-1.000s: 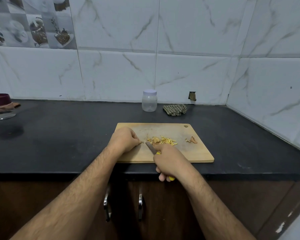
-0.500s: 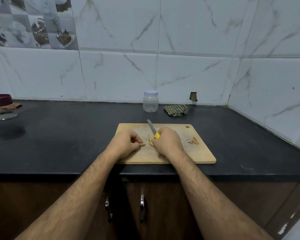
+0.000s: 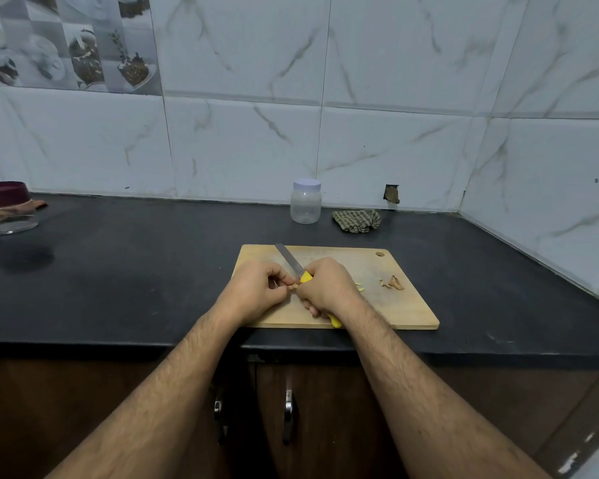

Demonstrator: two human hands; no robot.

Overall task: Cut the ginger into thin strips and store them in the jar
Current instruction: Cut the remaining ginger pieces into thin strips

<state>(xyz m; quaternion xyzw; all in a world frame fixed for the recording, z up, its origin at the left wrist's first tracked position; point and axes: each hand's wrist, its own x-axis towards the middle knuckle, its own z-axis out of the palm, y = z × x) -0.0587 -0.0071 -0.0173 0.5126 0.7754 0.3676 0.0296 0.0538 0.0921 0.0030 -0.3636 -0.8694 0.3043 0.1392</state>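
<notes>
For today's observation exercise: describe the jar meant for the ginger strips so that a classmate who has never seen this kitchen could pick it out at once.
Start at the black countertop and follow it back to the white tiled wall. Behind the wooden cutting board stands the jar, upright with its lid on. Unlike the crumpled checked cloth just to its right, it is clear plastic with a pale lid and looks empty.
</notes>
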